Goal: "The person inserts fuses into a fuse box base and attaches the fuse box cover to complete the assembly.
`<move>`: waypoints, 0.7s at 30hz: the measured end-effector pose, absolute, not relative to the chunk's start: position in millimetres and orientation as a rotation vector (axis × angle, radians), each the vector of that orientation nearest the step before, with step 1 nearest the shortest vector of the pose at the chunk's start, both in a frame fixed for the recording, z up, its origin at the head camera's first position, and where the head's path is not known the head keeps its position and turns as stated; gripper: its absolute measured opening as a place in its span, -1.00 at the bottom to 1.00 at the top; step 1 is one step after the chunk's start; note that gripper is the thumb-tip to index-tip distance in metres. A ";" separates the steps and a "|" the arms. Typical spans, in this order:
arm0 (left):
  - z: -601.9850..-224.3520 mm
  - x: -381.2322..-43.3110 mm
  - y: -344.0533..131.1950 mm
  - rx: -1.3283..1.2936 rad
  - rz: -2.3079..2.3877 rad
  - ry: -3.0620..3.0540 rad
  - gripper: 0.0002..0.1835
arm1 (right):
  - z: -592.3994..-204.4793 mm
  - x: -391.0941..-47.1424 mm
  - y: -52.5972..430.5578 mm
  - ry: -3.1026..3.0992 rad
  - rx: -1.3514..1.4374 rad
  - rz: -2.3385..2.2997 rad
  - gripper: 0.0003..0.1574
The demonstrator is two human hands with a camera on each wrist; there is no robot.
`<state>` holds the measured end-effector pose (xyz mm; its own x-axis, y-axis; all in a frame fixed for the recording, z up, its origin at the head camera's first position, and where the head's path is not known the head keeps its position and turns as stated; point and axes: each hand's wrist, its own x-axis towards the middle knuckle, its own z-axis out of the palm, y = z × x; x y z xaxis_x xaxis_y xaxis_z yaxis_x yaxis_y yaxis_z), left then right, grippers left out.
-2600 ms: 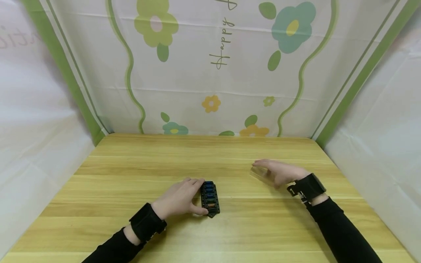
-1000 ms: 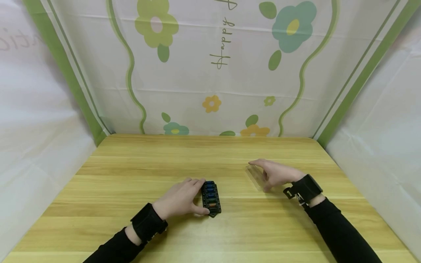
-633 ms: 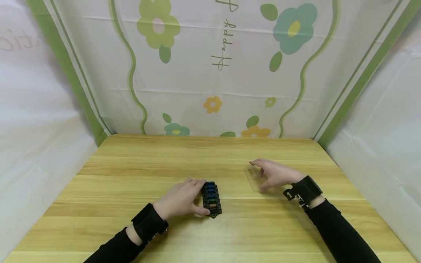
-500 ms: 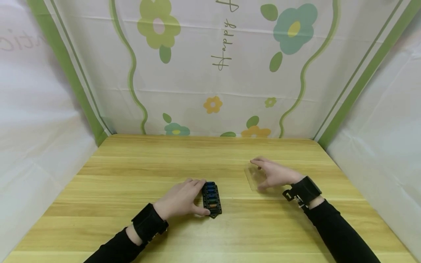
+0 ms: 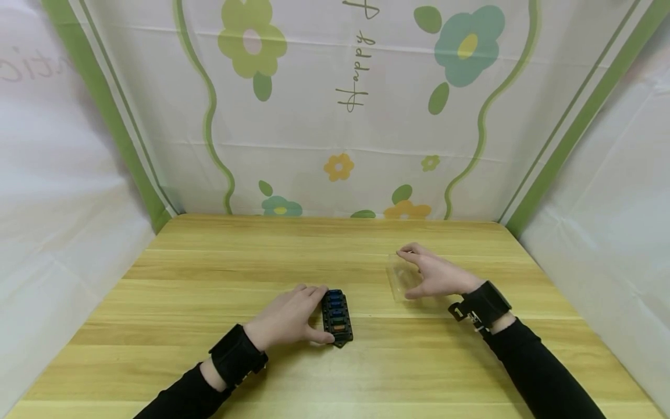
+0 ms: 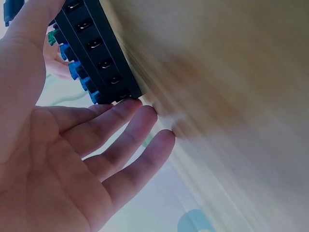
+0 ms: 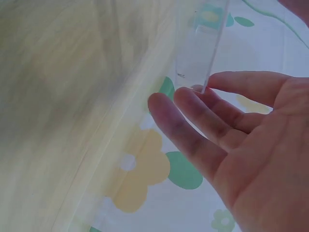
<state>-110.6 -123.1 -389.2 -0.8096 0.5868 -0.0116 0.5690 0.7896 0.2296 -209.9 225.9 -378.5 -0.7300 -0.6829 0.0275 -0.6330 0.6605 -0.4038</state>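
Observation:
A black fuse block (image 5: 337,316) with a row of blue, green and orange-brown blade fuses lies lengthwise on the table. My left hand (image 5: 285,317) grips it by its ends, the thumb at the near end and fingertips at the far one. In the left wrist view the block's (image 6: 99,48) dark side with several small slots shows, and the outer fingers extend past its end. My right hand (image 5: 439,274) holds a clear plastic cover (image 5: 398,280) between thumb and fingers, to the block's right. The right wrist view shows fingertips at one end of that cover (image 7: 195,53).
The wooden table (image 5: 262,250) runs back to a white cloth (image 5: 303,116) printed with flowers and "Happy". White cloth sides with green borders enclose it left and right. Each wrist wears a black strap with a camera (image 5: 487,304).
The right hand has shifted slightly left with the clear cover and turned it, so its broad face shows more. The left hand keeps its grip on the fuse block, nearly unmoved.

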 end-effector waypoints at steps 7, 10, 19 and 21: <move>-389.1 -111.4 -124.6 0.952 0.361 2.886 0.12 | -380.1 -210.7 224.3 2.774 -1.150 -0.607 0.21; -387.3 -111.8 -125.3 0.947 0.392 2.866 0.14 | -377.9 -208.3 223.1 2.775 -1.165 -0.618 0.21; -386.8 -114.8 -127.0 0.957 0.409 2.910 0.17 | -374.2 -203.3 215.9 2.795 -1.246 -0.627 0.20; -386.4 -116.4 -126.7 0.990 0.410 2.965 0.14 | -373.8 -202.3 214.0 2.814 -1.256 -0.618 0.20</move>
